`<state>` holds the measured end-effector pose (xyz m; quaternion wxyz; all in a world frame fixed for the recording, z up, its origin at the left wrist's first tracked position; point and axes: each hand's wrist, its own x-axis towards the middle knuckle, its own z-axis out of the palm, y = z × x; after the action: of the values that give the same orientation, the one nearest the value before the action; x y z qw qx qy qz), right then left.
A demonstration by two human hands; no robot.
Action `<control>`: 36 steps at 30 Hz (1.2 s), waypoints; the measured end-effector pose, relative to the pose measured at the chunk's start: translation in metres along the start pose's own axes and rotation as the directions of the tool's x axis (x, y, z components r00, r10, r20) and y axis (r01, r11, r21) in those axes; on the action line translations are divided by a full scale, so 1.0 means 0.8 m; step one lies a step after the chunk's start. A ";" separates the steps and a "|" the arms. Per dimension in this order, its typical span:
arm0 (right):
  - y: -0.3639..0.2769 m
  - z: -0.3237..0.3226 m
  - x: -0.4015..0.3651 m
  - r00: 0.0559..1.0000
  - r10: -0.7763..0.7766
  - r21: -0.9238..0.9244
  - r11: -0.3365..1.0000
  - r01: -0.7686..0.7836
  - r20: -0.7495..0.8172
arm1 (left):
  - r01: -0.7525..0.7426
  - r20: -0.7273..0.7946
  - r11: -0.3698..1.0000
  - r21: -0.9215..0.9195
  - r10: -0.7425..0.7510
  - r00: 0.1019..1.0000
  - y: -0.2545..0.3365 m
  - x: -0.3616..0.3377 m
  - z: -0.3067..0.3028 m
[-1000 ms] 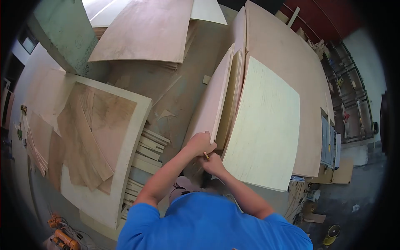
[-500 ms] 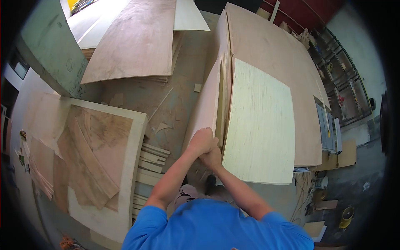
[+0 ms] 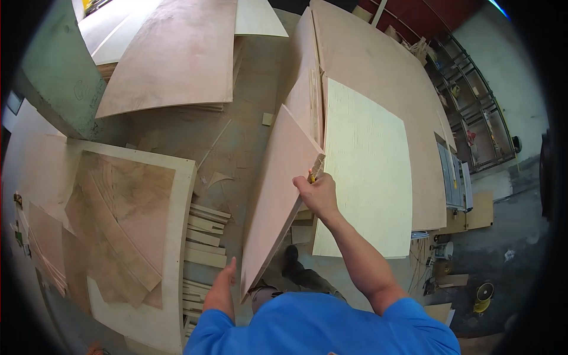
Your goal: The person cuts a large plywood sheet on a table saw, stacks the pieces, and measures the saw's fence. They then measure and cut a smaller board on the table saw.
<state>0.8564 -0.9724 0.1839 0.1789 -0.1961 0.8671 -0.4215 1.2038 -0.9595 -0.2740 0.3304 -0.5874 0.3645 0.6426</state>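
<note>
My right hand (image 3: 319,194) is closed over the edge of a plywood sheet (image 3: 278,189), close to its corner. A small yellow item (image 3: 311,176) shows at the fingers of that hand; what it is I cannot make out. The sheet stands tilted in front of my body, its broad pinkish face turned to the left. Low beside the sheet's near left edge, my left hand (image 3: 223,284) is held with fingers stretched out, apart from the wood. More upright plywood sheets (image 3: 306,97) lean behind, against the large stack.
A pale board (image 3: 367,171) rests against the wide plywood stack (image 3: 373,65) on the right. At left are a framed panel with offcuts (image 3: 188,177) and wood strips (image 3: 204,254). Another plywood pile (image 3: 171,53) stands beyond, near a concrete pillar (image 3: 59,71). Scraps lie on the floor (image 3: 245,118).
Both hands were together on the sheet's edge. Now the left hand has let go and moved down left, while the right hand holds the sheet, which has swung out from the others.
</note>
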 end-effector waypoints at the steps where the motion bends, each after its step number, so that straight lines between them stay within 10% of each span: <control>1: -0.001 0.000 0.000 1.000 0.002 -0.005 1.000 -0.002 0.013 | 0.196 0.117 0.974 -0.111 -0.183 0.976 -0.029 -0.024 0.028; 13: -0.030 -0.106 -0.115 0.988 -0.024 0.041 0.999 0.018 0.150 | -0.023 0.111 0.919 -0.395 0.073 0.991 -0.163 -0.052 0.125; 16: -0.033 -0.196 -0.180 0.988 -0.101 0.289 0.955 0.064 0.116 | -0.107 0.012 0.882 -0.459 0.126 0.992 -0.173 -0.057 0.115; 21: 0.107 -0.366 -0.289 0.991 0.041 0.548 0.836 0.038 -0.130 | -0.377 -0.277 0.843 -0.385 0.284 0.918 -0.167 -0.072 0.080; 25: 0.291 -0.479 -0.401 0.959 0.175 0.635 0.772 0.005 -0.221 | -0.499 -0.654 0.857 0.130 0.453 0.606 -0.142 -0.180 0.077; 31: 0.567 -0.532 -0.532 0.808 0.455 0.848 0.520 0.099 -0.373 | -0.573 -0.558 0.682 0.454 0.719 0.415 -0.072 -0.361 0.148; 34: 0.745 -0.504 -0.580 0.739 0.665 0.994 0.074 0.081 -0.110 | -0.384 -0.493 0.563 0.732 0.826 0.272 -0.037 -0.418 0.251; 36: 0.756 -0.517 -0.601 0.675 0.716 0.983 0.105 0.152 -0.181 | -0.403 -0.444 0.524 0.750 0.851 0.281 -0.049 -0.398 0.290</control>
<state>0.9581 -0.1194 0.0094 0.0356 0.3135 0.4079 -0.8568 1.1470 -0.7391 0.0506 -0.0224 -0.4877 0.8284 0.2748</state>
